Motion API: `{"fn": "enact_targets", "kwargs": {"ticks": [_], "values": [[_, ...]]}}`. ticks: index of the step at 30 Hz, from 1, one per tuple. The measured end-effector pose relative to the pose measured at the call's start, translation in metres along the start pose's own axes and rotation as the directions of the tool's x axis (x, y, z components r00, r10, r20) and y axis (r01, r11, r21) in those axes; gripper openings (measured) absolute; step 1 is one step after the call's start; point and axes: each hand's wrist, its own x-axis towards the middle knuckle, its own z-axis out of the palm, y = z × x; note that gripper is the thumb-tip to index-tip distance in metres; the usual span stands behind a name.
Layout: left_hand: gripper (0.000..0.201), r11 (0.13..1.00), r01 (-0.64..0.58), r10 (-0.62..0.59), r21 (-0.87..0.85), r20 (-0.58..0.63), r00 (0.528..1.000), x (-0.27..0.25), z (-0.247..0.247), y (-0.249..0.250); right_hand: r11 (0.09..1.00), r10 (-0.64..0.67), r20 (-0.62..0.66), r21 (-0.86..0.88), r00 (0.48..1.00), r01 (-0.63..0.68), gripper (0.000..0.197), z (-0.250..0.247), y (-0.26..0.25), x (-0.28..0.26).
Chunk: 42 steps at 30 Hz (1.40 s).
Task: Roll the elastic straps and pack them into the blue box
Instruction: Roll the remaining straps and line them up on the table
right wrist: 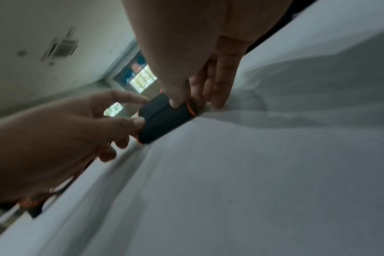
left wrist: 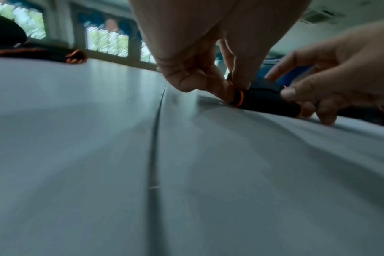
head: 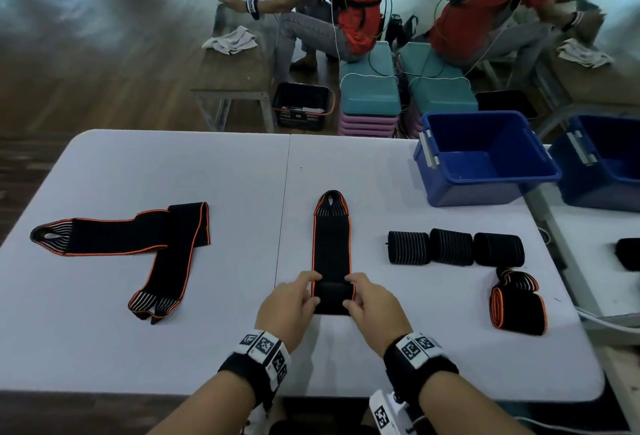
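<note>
Strap (head: 331, 247) with orange edging is lying lengthwise on the white table (head: 173, 171), near the table's centre seam, with its near end forming a small roll. Left hand (head: 289, 308) is pinching the roll's left end between thumb and fingers, and right hand (head: 374, 310) is pinching the roll's right end likewise; both hands are clamped on the strap, as the wrist views confirm. Blue box (head: 485, 160) is sitting at the table's far right corner, open at the top, well apart from the strap. Three rolled black straps (head: 453, 247) are standing in a row to the right of the strap, between it and the table's right edge. One orange-edged rolled strap (head: 517, 306) is lying just nearer than that row. Unrolled strap (head: 138, 244) is lying folded on the table's left half.
</note>
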Motion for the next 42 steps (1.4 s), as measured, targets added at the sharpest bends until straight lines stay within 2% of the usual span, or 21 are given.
{"fn": "enact_targets", "kwargs": {"ticks": [3,7,9,11,13,15,17,18,20,22,24,25,28,30,32,34,36,37,39,42], "values": [[0.041,0.971,-0.102,0.102,0.217,0.013,0.995,-0.003,-0.001,-0.005,0.959,-0.147,0.025,-0.243,0.989,0.148,0.046,0.003,0.005,-0.004],[0.068,0.884,-0.305,0.277,0.355,0.129,0.952,-0.009,-0.005,-0.016,0.872,-0.28,0.131,-0.381,0.951,0.309,0.079,0.001,0.015,-0.013],[0.071,0.827,-0.362,0.335,0.43,0.14,0.932,-0.009,-0.006,-0.017,0.864,-0.274,0.164,-0.39,0.948,0.317,0.078,0.0,0.014,-0.012],[0.068,0.82,-0.364,0.347,0.441,0.124,0.93,-0.011,-0.002,-0.018,0.892,-0.258,0.168,-0.338,0.951,0.302,0.068,0.0,0.014,-0.009],[0.059,0.886,-0.315,0.297,0.34,0.106,0.949,-0.017,0.002,-0.02,0.957,-0.197,0.183,-0.178,0.963,0.23,0.061,-0.003,0.013,-0.007],[0.046,0.957,-0.217,0.199,0.193,0.111,0.974,-0.021,0.006,-0.023,0.996,-0.082,0.231,-0.002,0.969,0.085,0.052,-0.007,0.013,-0.005],[0.026,0.99,-0.126,0.123,0.061,0.05,0.991,-0.021,0.007,-0.022,0.992,0.03,0.249,0.11,0.968,-0.06,0.034,-0.009,0.01,-0.001],[0.019,0.997,-0.076,0.076,0.024,0.024,0.997,-0.02,0.007,-0.02,0.975,0.091,0.232,0.175,0.968,-0.134,0.031,-0.008,0.009,0.001],[0.024,0.999,0.026,-0.027,-0.035,-0.02,0.999,-0.014,0.007,-0.016,0.929,0.208,0.181,0.271,0.961,-0.252,0.04,-0.004,0.006,0.005],[0.025,0.99,0.114,-0.119,-0.079,-0.053,0.992,-0.007,0.006,-0.013,0.92,0.258,0.116,0.275,0.959,-0.28,0.038,-0.001,0.004,0.009],[0.014,0.981,0.15,-0.162,-0.123,-0.091,0.983,0.001,0.005,-0.009,0.954,0.216,0.033,0.205,0.976,-0.218,0.025,0.0,0.002,0.012],[0.007,0.983,0.129,-0.145,-0.133,-0.119,0.982,0.004,0.003,-0.007,0.976,0.159,-0.019,0.151,0.987,-0.155,0.025,0.0,0.001,0.013],[0.019,0.994,-0.089,0.097,0.055,-0.156,0.983,0.011,0.0,-0.007,0.998,-0.069,-0.12,-0.021,0.99,0.067,0.023,0.002,-0.002,0.016],[0.025,0.96,-0.196,0.218,0.198,-0.096,0.971,0.011,-0.004,-0.008,0.972,-0.166,-0.08,-0.18,0.983,0.15,0.027,0.004,-0.002,0.015],[0.041,0.937,-0.232,0.24,0.259,0.0,0.971,0.011,-0.007,-0.011,0.943,-0.192,0.015,-0.274,0.981,0.189,0.046,0.002,0.003,0.011],[0.057,0.915,-0.257,0.24,0.309,0.094,0.966,0.01,-0.01,-0.014,0.926,-0.22,0.111,-0.288,0.969,0.243,0.059,-0.001,0.009,0.007],[0.059,0.904,-0.28,0.248,0.323,0.138,0.959,0.007,-0.011,-0.017,0.945,-0.225,0.158,-0.206,0.961,0.255,0.057,-0.006,0.012,0.004],[0.058,0.913,-0.273,0.239,0.302,0.145,0.96,0.005,-0.011,-0.018,0.966,-0.198,0.166,-0.133,0.966,0.221,0.056,-0.009,0.013,0.004],[0.056,0.96,-0.203,0.177,0.195,0.143,0.974,0.002,-0.012,-0.021,0.997,-0.077,0.195,0.03,0.978,0.072,0.052,-0.016,0.011,0.006],[0.05,0.999,-0.032,0.032,-0.005,0.12,0.992,0.003,-0.012,-0.016,0.937,0.112,0.256,0.294,0.96,-0.188,0.034,-0.02,0.006,0.01]]}}
